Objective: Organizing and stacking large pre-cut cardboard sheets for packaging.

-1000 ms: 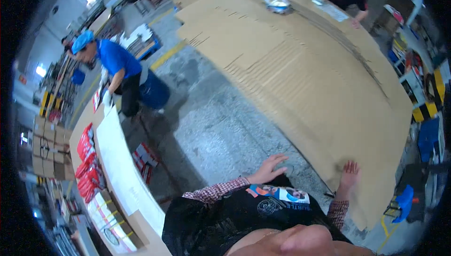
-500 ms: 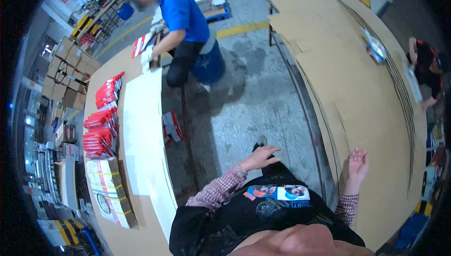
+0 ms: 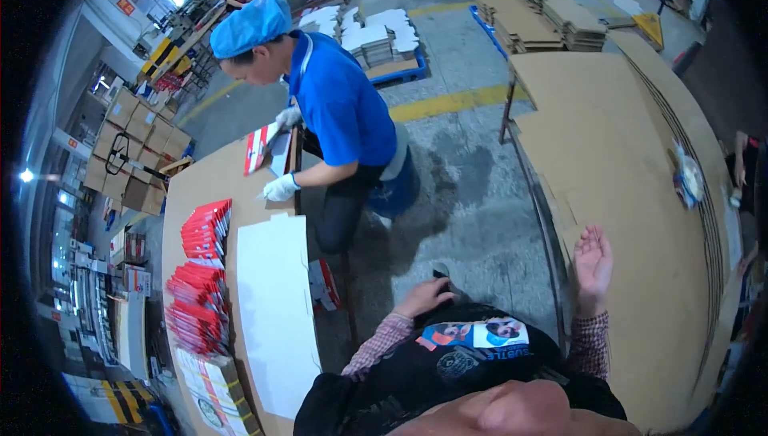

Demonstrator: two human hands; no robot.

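My left hand point(image 3: 424, 298) is in front of my body, over the grey floor, its fingers loosely apart and holding nothing. My right hand point(image 3: 594, 262) hovers by the inner edge of the right table, palm up, fingers stretched out, with nothing in it. Under and beside it lie large flat brown cardboard sheets point(image 3: 624, 164). On the left table a white sheet point(image 3: 276, 308) lies along the near edge, beyond my left hand's reach. Several red-and-white flat packets point(image 3: 196, 300) stand in rows beside that sheet.
A co-worker in a blue shirt point(image 3: 340, 108) sits on a blue drum point(image 3: 396, 188), gloved hands at a red-and-white piece point(image 3: 258, 148). A strapped stack of printed card point(image 3: 212, 396) lies at the near left. Cardboard stacks point(image 3: 520, 20) stand on a pallet behind. Another person is at the far right edge.
The view has tilted up, so the scene sits lower. My left hand's fingers have drooped slightly; my right hand stays palm up. The co-worker's gloved hands have moved apart.
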